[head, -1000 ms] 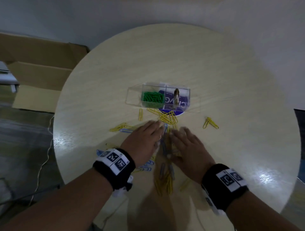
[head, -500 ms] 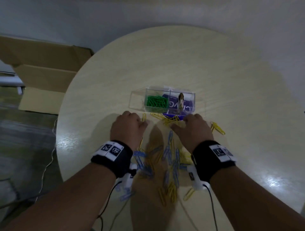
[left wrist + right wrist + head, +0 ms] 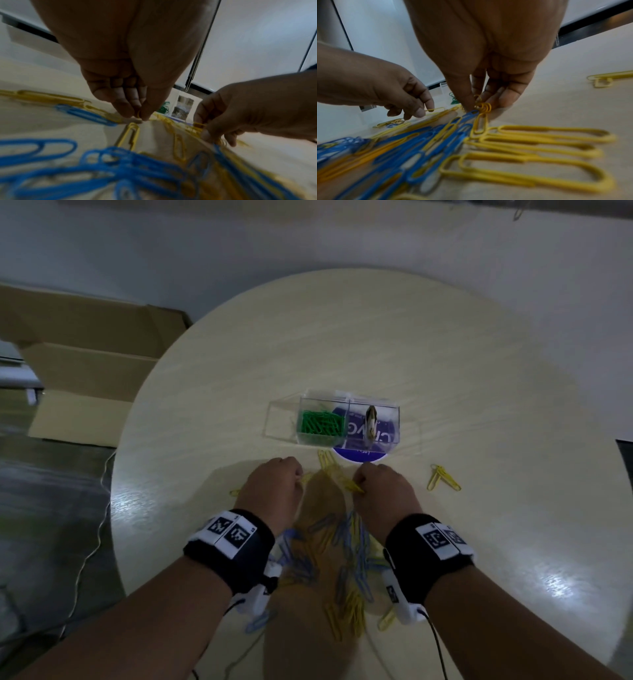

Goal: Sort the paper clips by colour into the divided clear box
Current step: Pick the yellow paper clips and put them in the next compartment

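Paper clips of yellow wire [image 3: 346, 481] now sit pinched in both hands just in front of the divided clear plastic box [image 3: 349, 422] on the round pale counter [image 3: 479, 405]. A second ago both hands lay flat on the pile. Left hand [image 3: 274, 491] grips one; right hand [image 3: 383, 494] grips several. Green clips [image 3: 320, 422] fill one compartment; blue clips [image 3: 352, 539] remain loose. Judgement: yellow sorting begins.

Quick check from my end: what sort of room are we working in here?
Probably an office or storeroom: a round pale wood-grain table, flattened brown cardboard boxes on the floor, and plain white walls.
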Motion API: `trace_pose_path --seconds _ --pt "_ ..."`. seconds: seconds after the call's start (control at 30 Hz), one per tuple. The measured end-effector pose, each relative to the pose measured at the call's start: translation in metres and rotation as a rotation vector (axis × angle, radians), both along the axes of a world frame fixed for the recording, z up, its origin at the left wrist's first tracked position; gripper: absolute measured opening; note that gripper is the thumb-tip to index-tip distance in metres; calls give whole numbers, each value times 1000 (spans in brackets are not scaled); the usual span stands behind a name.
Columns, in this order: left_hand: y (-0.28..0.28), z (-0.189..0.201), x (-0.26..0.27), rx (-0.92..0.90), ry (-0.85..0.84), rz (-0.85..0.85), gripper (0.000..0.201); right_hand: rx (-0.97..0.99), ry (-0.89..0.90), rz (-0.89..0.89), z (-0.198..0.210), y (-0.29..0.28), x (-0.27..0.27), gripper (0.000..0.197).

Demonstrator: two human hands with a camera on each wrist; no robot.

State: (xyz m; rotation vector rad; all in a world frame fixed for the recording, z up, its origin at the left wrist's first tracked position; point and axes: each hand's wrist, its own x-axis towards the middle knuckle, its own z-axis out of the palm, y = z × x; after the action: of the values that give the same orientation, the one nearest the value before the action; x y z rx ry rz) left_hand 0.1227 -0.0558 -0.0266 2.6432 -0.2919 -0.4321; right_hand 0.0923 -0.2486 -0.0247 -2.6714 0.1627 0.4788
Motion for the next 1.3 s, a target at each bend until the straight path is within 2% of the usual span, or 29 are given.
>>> trace_pose_path --seconds 0.17,0.27,0.37,0.43,0.63,0.73,0.83,0.9,0.97,1.03,1.07,1.13,1.2,1.3 --pt "-16 37 9 -222 -70 128 7 30 33 -29 3 -17 -11 21" --pt "-40 52 29 -301 -122 180 7 93 -44 -109 16 -30 -13 15" --pt "-65 50 49 -344 -110 185 11 186 -161 -254 40 -43 -3 7" --pt "-77 48 54 -323 -75 151 15 223 -216 -299 56 -47 12 9" --pt "-55 47 38 -407 -212 236 19 176 -198 -264 66 -29 65 11" --pt "-31 38 24 -327 -209 212 17 208 -164 -224 64 -19 71 24" --pt "-12 20 14 -232 -138 126 19 185 -287 -295 60 -33 54 22" --pt "-8 10 10 -149 -149 -94 26 130 -321 -347 48 -59 29 22" --pt "-11 2 8 -45 -186 -345 46 25 -239 -363 28 -87 1 26" --pt "-13 -3 10 58 -206 -482 61 -61 -115 -372 12 -103 -20 32" --pt "-13 -5 11 80 -221 -519 63 -78 -86 -366 6 -104 -26 33" --pt "-11 -9 12 105 -250 -534 57 -59 -90 -336 1 -98 -28 33" --pt "-7 -13 12 133 -284 -478 47 -52 -100 -286 -2 -88 -26 28" --pt "-4 -13 9 140 -267 -387 23 -7 -60 -269 -5 -74 -23 25"
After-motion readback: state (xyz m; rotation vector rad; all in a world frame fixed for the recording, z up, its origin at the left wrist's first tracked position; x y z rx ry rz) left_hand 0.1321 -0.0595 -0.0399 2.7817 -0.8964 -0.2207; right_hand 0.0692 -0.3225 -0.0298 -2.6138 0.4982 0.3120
